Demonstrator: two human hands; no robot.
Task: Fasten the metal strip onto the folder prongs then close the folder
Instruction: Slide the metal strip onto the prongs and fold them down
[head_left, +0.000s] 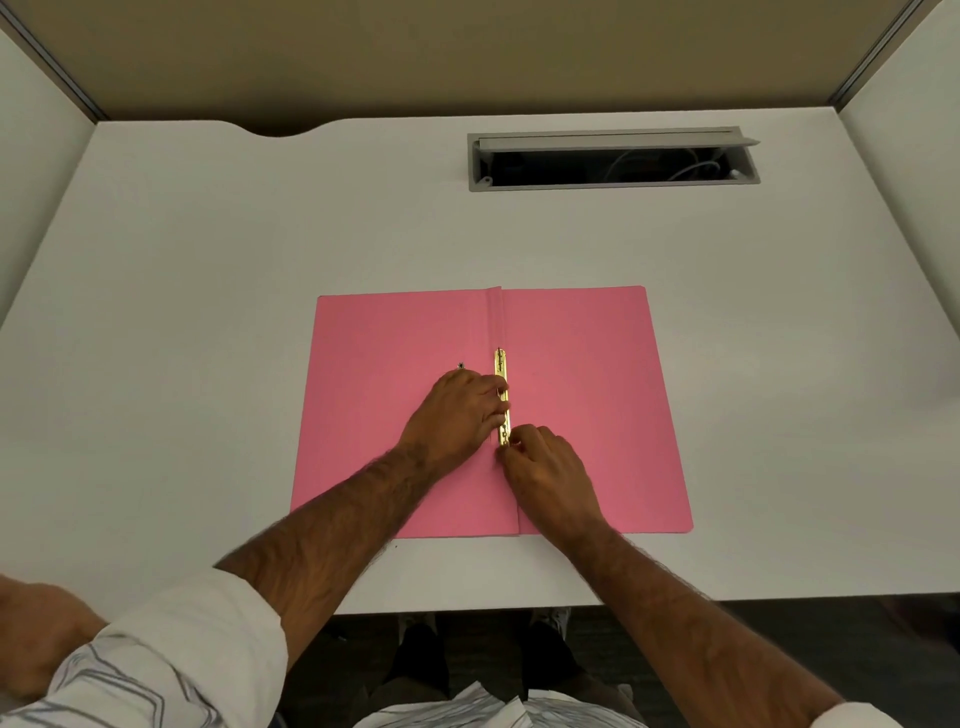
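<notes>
A pink folder (587, 364) lies open and flat on the white desk (208, 312). Along its centre fold lies a gold metal strip (501, 366), running front to back. My left hand (457, 410) rests on the left flap with its fingertips pressing on the middle of the strip. My right hand (545, 467) pinches at the strip's near end with thumb and forefinger. A small dark metal tip (461, 366) pokes out just beyond my left hand's knuckles. The prongs themselves are hidden under the strip and fingers.
An open grey cable hatch (613, 158) with wires inside sits in the desk at the back right. Partition walls enclose the desk on three sides. The desk's front edge (519, 605) is close to my body.
</notes>
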